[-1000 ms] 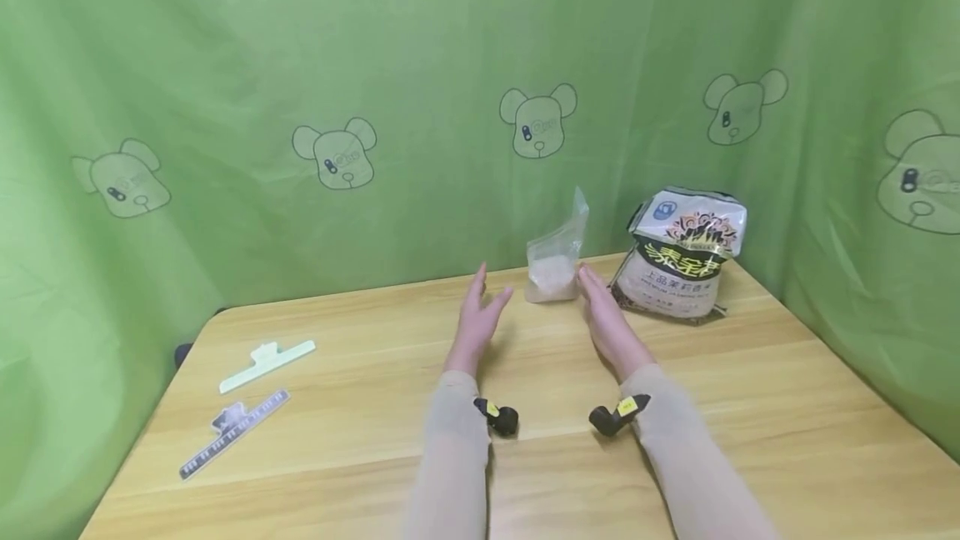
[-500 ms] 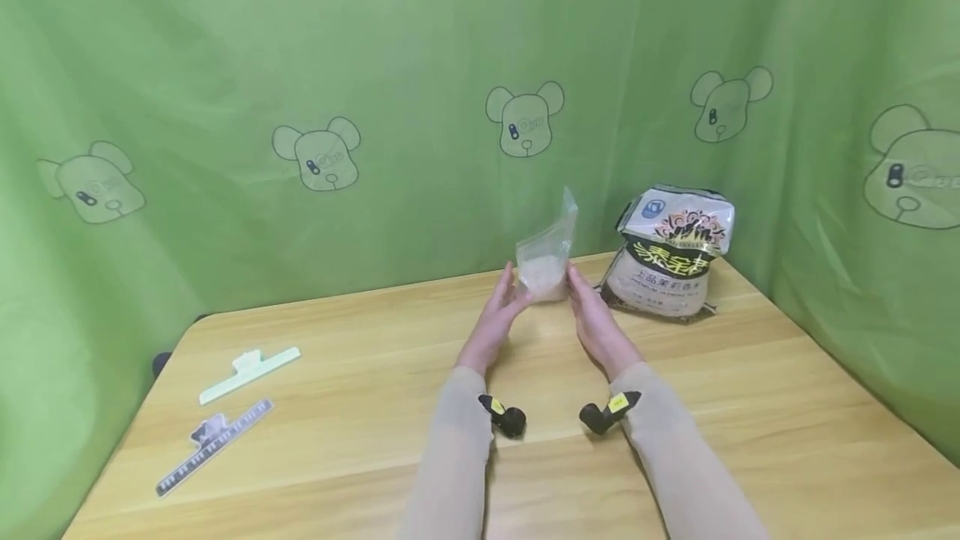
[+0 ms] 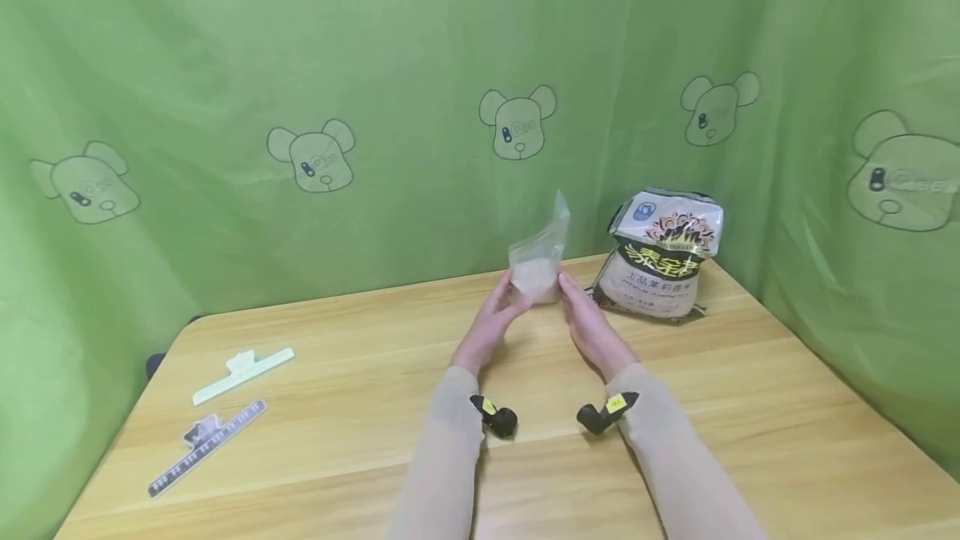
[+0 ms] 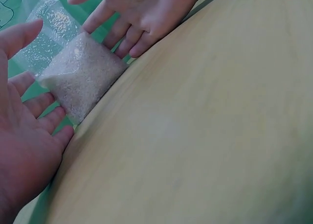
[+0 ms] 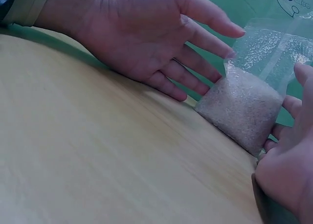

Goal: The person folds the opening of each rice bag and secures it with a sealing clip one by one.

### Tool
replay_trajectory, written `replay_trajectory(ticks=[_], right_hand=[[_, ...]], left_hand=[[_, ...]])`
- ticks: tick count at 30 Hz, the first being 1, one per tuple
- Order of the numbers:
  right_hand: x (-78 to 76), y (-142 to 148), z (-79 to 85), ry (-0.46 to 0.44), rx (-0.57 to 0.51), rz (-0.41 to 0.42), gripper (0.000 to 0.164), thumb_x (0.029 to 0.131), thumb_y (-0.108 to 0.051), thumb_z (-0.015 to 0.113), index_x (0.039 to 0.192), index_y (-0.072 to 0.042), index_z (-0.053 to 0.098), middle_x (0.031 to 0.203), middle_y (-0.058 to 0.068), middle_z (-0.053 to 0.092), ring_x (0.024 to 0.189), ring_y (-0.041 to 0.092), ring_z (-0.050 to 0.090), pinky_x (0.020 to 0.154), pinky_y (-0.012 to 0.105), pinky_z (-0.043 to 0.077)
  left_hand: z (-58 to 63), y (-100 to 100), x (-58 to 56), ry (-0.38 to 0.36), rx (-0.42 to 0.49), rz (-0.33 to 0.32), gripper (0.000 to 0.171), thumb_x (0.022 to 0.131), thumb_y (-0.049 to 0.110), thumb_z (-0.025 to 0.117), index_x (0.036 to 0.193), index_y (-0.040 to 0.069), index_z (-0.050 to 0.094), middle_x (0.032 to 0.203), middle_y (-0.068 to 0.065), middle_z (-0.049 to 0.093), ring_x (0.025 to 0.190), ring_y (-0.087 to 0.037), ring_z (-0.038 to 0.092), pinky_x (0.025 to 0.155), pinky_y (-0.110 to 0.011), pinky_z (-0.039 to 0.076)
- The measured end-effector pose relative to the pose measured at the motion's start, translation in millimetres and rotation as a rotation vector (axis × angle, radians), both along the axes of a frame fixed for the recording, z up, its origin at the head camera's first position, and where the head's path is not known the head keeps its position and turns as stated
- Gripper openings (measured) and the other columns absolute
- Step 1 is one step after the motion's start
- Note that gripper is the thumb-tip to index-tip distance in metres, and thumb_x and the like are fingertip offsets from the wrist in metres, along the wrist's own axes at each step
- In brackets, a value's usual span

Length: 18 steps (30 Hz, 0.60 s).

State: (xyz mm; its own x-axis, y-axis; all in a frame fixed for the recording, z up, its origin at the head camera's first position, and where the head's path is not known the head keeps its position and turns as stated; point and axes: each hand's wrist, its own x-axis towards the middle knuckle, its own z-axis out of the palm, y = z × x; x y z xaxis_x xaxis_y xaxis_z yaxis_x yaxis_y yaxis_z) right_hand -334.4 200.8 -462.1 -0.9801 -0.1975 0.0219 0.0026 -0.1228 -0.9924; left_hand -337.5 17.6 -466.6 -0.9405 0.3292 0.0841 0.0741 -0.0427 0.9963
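A small clear plastic bag of rice (image 3: 537, 277) stands upright near the table's back edge, its upper part loose and see-through. My left hand (image 3: 489, 325) is at the bag's left side, fingertips right at the plastic and thumb held apart in front. On the other side my right hand (image 3: 592, 325) touches the bag's edge with extended fingers. In the right wrist view the rice (image 5: 242, 104) fills the lower half of the bag, and the right palm (image 5: 142, 38) faces it. Both hands frame the bag low, close over the tabletop.
A large printed rice sack (image 3: 656, 261) stands at the back right, just beyond the right hand. At the left lie a pale green clip (image 3: 243, 375) and a dark clip with a piano-key pattern (image 3: 208, 447). Green curtains (image 3: 420, 190) enclose the wooden table (image 3: 360, 440).
Both hands have come in to the bag's sides, the left hand moving right and forward to meet it. The bag stays about where it was; the head view has shifted slightly.
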Motion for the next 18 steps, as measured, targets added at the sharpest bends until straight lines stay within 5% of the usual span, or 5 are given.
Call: replay_trajectory(ticks=[11, 18], right_hand=[[8.6, -20, 0.0, -0.048, 0.116, 0.015, 0.068, 0.104, -0.047, 0.034, 0.157, -0.028, -0.003, 0.164, -0.006, -0.015, 0.151, 0.021, -0.017, 0.121, 0.060, -0.005], [15.3, -31, 0.6, -0.044, 0.155, 0.018, 0.070, 0.103, -0.045, 0.039, 0.156, -0.031, -0.004, 0.164, -0.006, -0.015, 0.150, 0.023, -0.020, 0.116, 0.065, -0.013]], left_hand=[[0.8, -10, 8.5, 0.010, -0.006, 0.109, 0.072, 0.094, 0.032, 0.062, 0.155, 0.026, 0.024, 0.160, -0.007, 0.029, 0.146, -0.030, 0.029, 0.118, -0.055, 0.026], [0.0, -14, 13.4, 0.019, 0.035, 0.174, 0.071, 0.093, 0.030, 0.063, 0.154, 0.022, 0.027, 0.160, -0.006, 0.030, 0.146, -0.029, 0.029, 0.119, -0.052, 0.026]])
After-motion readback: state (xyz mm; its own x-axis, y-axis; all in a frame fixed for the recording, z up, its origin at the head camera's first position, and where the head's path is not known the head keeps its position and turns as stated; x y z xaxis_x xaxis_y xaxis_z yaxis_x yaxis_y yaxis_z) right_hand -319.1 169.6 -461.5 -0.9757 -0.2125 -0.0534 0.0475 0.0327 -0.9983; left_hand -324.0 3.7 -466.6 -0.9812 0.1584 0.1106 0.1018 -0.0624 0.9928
